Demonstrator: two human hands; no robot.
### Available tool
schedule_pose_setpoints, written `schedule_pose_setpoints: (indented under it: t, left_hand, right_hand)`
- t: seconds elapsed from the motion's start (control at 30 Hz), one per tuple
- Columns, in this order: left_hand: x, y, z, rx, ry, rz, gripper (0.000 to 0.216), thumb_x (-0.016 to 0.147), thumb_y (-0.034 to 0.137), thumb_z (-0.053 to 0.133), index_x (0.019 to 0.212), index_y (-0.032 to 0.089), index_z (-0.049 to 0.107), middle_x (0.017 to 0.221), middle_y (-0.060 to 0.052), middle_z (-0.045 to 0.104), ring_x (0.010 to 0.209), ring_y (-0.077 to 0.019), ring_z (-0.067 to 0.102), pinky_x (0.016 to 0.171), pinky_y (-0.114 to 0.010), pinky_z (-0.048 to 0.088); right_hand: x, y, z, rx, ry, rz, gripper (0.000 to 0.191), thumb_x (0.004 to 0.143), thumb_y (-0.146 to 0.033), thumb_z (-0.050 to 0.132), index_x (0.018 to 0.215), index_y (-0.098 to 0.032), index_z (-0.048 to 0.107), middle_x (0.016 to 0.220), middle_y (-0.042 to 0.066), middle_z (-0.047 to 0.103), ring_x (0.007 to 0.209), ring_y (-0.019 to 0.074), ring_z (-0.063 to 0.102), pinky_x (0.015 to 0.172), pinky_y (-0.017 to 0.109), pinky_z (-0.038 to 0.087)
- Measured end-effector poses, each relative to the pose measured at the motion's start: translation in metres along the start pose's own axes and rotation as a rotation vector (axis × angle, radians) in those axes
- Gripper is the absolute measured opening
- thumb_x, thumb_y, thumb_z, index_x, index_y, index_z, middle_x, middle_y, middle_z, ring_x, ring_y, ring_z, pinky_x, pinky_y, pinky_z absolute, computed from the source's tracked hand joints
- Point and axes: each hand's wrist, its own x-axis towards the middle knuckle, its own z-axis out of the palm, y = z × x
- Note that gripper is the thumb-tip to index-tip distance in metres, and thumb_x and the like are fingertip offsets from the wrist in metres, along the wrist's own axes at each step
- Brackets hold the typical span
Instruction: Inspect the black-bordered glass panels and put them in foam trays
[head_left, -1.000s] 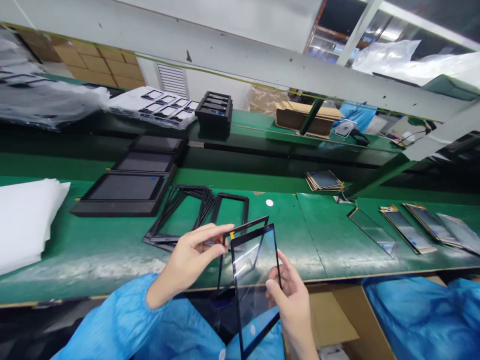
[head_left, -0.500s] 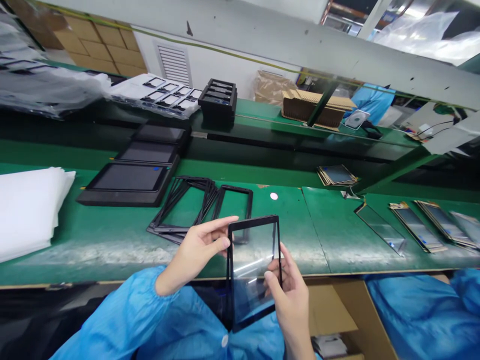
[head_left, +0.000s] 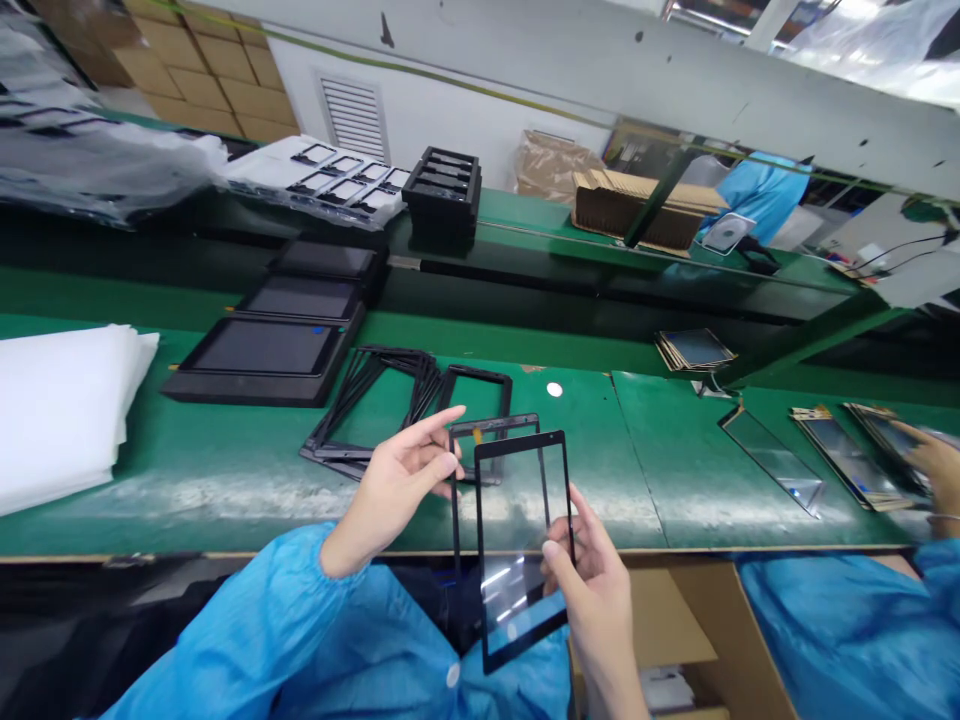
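My right hand (head_left: 592, 580) grips the lower right edge of a clear touch-screen glass panel (head_left: 525, 560) with a black border, thumb in front and fingers behind. Just behind it, my left hand (head_left: 412, 475) pinches the upper left side of a thin black frame (head_left: 454, 520). Glass and frame are tilted and overlap in view, with a gap between their top edges. On the bench beyond my hands lie a single black frame (head_left: 504, 400) and a loose stack of black frames (head_left: 322, 430).
White sheets (head_left: 60, 415) lie at the left, near black trays holding screens (head_left: 259, 345). More glass panels (head_left: 772, 455) rest at the right, where a co-worker's hand (head_left: 937, 465) touches a stack. A cardboard box (head_left: 667, 620) stands below the bench edge.
The frame and glass, nearly aligned before, have come apart: the glass has shifted right and the frame shows behind it at upper left. A co-worker's hand has appeared at right.
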Motion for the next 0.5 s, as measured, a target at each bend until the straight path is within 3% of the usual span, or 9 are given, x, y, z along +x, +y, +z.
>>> schedule_pose_setpoints:
  t: [0.13,0.33,0.5]
  left_hand:
    - [0.003,0.004,0.002,0.156,-0.036,0.140,0.017,0.090,0.030,0.080,0.103,0.024,0.088,0.090,-0.003,0.065,0.071,-0.0148,0.069,0.056,-0.022,0.063]
    - [-0.002,0.015,0.018,0.274,-0.101,0.137,0.011,0.086,0.028,0.080,0.089,0.022,0.088,0.097,-0.003,0.061,0.064,-0.0123,0.065,0.051,-0.024,0.065]
    - [-0.004,0.026,0.026,0.345,-0.084,0.182,0.012,0.085,0.025,0.077,0.078,0.018,0.083,0.091,-0.004,0.061,0.063,-0.0120,0.063,0.049,-0.022,0.062]
  right_hand:
    - [-0.001,-0.002,-0.006,0.032,0.013,0.012,0.078,0.084,-0.039,0.090,0.154,-0.026,0.059,0.089,0.000,0.067,0.061,0.0125,0.058,0.049,0.023,0.052]
    - [-0.006,0.001,-0.002,0.031,0.049,-0.042,0.077,0.086,-0.040,0.090,0.155,-0.026,0.058,0.089,0.000,0.066,0.063,0.0125,0.056,0.050,0.022,0.052]
    - [-0.007,0.004,-0.001,-0.003,0.084,-0.068,0.076,0.086,-0.041,0.089,0.155,-0.028,0.058,0.095,0.001,0.068,0.069,0.0139,0.060,0.054,0.023,0.055]
